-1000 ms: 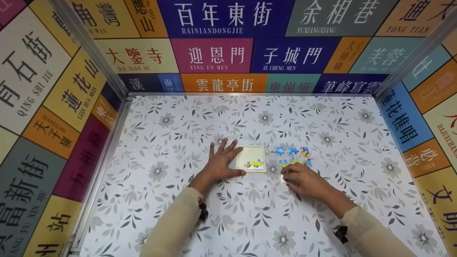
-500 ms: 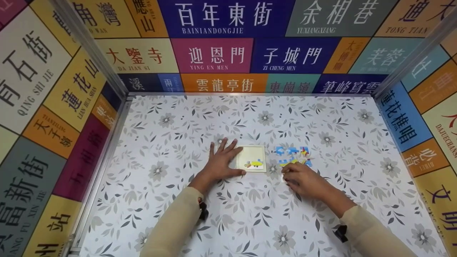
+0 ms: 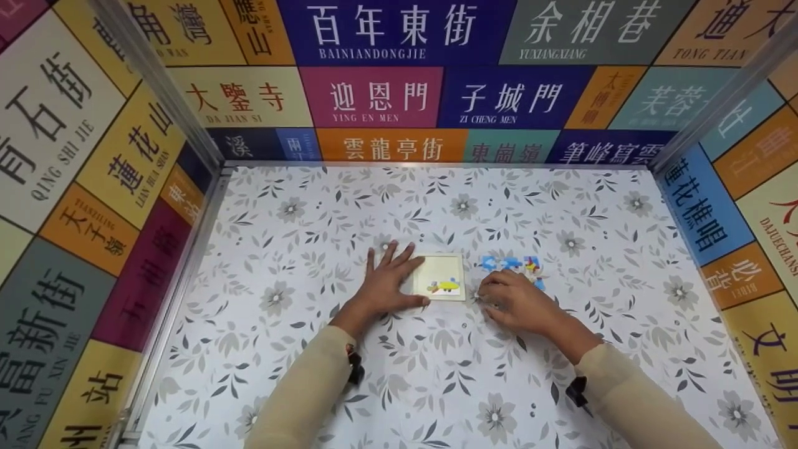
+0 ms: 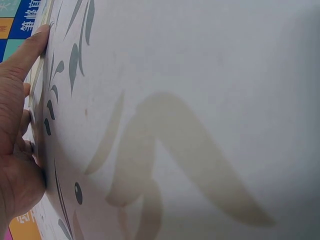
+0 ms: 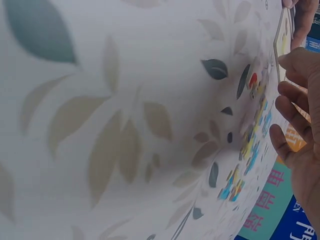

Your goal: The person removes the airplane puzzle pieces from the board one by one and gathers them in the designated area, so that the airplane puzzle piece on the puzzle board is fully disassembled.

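Note:
In the head view a small cream puzzle tray (image 3: 437, 269) lies mid-table, with joined yellow puzzle pieces (image 3: 446, 286) in its lower right corner. My left hand (image 3: 389, 284) rests with spread fingers along the tray's left side, index finger and thumb at its edges. Just right of the tray, my right hand (image 3: 520, 302) has thumb and fingertips drawn together in a pinch low over the table; the small puzzle piece there is hidden by the fingers. In the right wrist view, the right hand (image 5: 302, 110) shows curled fingers beside the tray (image 5: 281, 42).
Loose blue, yellow and red puzzle pieces (image 3: 511, 262) lie right of the tray, partly covered by the right hand; the right wrist view shows several of these pieces (image 5: 231, 186) too. A flower-patterned cloth (image 3: 349, 206) covers the table. Colourful lettered panels (image 3: 377, 96) stand around it.
My right hand has shifted left and slightly away from me, toward the tray. The white piece seen earlier at its fingertips no longer shows on the table. The left hand stays put.

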A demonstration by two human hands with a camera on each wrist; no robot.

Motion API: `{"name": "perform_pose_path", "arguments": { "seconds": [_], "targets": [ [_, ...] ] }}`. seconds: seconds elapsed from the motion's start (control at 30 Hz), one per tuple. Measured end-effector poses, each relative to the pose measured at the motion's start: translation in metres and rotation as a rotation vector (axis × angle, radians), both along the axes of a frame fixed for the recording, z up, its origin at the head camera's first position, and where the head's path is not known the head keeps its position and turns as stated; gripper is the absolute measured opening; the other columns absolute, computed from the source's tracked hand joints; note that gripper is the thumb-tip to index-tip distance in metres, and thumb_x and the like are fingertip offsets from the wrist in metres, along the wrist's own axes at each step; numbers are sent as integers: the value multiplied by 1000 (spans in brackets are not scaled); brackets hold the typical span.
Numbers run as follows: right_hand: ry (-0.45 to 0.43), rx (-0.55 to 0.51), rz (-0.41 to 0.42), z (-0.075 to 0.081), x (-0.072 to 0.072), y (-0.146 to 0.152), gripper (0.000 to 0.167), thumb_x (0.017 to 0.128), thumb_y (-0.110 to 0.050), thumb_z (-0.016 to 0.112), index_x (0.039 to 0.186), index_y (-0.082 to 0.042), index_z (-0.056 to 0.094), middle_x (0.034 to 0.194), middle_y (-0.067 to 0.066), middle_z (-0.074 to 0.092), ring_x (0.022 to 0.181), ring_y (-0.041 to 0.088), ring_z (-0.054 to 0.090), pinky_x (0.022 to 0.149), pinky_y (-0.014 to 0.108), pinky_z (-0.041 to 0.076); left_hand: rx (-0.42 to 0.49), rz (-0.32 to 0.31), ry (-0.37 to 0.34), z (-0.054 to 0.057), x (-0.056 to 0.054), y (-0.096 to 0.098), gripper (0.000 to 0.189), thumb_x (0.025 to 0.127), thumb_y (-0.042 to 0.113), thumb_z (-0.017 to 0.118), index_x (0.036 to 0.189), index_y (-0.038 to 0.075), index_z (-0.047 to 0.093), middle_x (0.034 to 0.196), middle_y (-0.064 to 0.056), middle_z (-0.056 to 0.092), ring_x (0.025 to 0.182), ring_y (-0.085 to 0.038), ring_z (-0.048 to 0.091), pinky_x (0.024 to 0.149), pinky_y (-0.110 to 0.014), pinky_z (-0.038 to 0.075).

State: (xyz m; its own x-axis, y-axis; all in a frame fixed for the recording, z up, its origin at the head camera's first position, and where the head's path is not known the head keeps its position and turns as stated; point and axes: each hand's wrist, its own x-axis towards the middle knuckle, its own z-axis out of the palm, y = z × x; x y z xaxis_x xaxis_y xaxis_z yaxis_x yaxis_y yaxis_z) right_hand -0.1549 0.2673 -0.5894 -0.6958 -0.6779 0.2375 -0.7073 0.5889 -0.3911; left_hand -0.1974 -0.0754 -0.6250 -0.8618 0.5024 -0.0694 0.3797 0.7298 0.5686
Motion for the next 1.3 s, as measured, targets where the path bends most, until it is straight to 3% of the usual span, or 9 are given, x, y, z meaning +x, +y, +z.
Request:
{"name": "perform_pose_path", "arguments": {
  "seconds": [0.27, 0.5, 0.67, 0.83, 1.1, 1.3],
  "targets": [
    [-30, -44, 16, -1, -17, -25, 26, 95, -10, 85, 120, -4, 80, 119, 11, 77, 104, 32, 69, 88, 54, 59, -9, -8, 6, 2, 0, 1, 100, 91, 69, 79, 172, 23, 44, 186, -4, 23, 175, -39, 5, 134, -75, -11],
    [-119, 35, -27, 7, -26, -48, 40, 98, -14, 84, 136, -6, 74, 133, 13, 76, 121, 38, 70, 105, 61, 57, -9, -8, 17, 3, 1, 1, 99, 91, 69, 80, 171, 23, 45, 185, -5, 25, 175, -40, 7, 134, -77, -9],
    [-167, 66, -42, 8, -32, -60, 49, 98, -14, 85, 144, -8, 70, 136, 12, 75, 120, 37, 71, 105, 59, 58, -14, -9, 19, 2, 0, 0, 98, 91, 70, 78, 172, 24, 44, 185, -4, 24, 175, -40, 7, 134, -77, -9],
    [-185, 70, -23, 10, -35, -73, 51, 98, -11, 84, 146, -8, 68, 136, 12, 75, 119, 36, 70, 103, 59, 59, -24, -3, 25, 0, -2, -1, 99, 90, 71, 78, 172, 25, 44, 186, -3, 23, 175, -39, 6, 134, -76, -10],
    [-280, 88, -28, 6, -35, -83, 54, 100, -10, 80, 152, -10, 65, 144, 11, 72, 129, 39, 65, 110, 62, 55, -42, 0, 8, -2, 0, -1, 100, 90, 72, 77, 172, 26, 43, 186, -1, 22, 175, -38, 5, 134, -76, -9],
    [-258, 79, -42, 3, -34, -85, 52, 100, -10, 81, 150, -13, 68, 142, 8, 74, 123, 36, 65, 104, 65, 55, -29, -3, 23, -1, 0, 0, 99, 91, 72, 76, 172, 25, 44, 186, -3, 23, 175, -39, 7, 134, -76, -9]
  ]
}}
